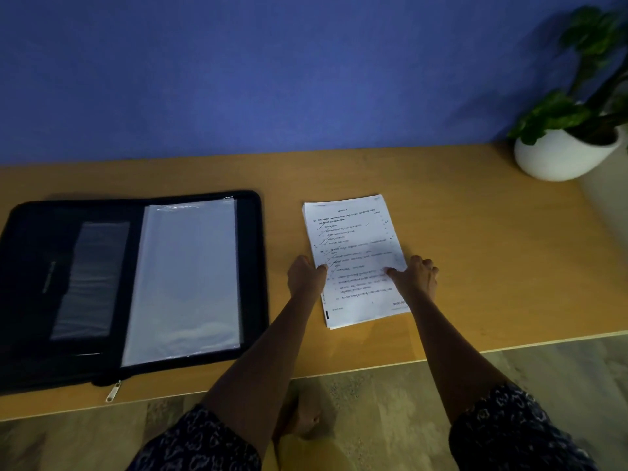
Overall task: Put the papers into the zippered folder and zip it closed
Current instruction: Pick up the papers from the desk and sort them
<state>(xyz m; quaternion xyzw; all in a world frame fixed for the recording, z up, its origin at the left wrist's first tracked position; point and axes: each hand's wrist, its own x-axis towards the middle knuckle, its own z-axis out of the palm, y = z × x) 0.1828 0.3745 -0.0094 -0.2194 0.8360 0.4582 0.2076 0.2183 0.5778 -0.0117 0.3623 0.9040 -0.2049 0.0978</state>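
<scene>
On the far left of the desk lies the zippered folder, spread open flat, spine running away from the person. Its left half has a dark panel w/ a clear pocket; can't tell if anything's in it. Its right half carries clear sleeves, which look empty. The zipper pull hangs off the near edge, so zip is fully undone.

Next, well apart to the right, is the papers stack, printed side up, long axis pointing away from the person, tilted slightly. Nothing's in the folder yet.

Left hand sits at the stack's left edge, thumb on top, fingers curled at or under the edge. Right hand mirrors it on the right edge, thumb over the sheet, other fingers curled at the edge. Looks like a two-sided pinch, but stack isn't visibly lifted, approx flat on the desk.

Folder lies left of both hands; left hand is nearer, so the carry prob goes leftward onto the sleeves.

Far right: a potted plant, clear of the path.
</scene>
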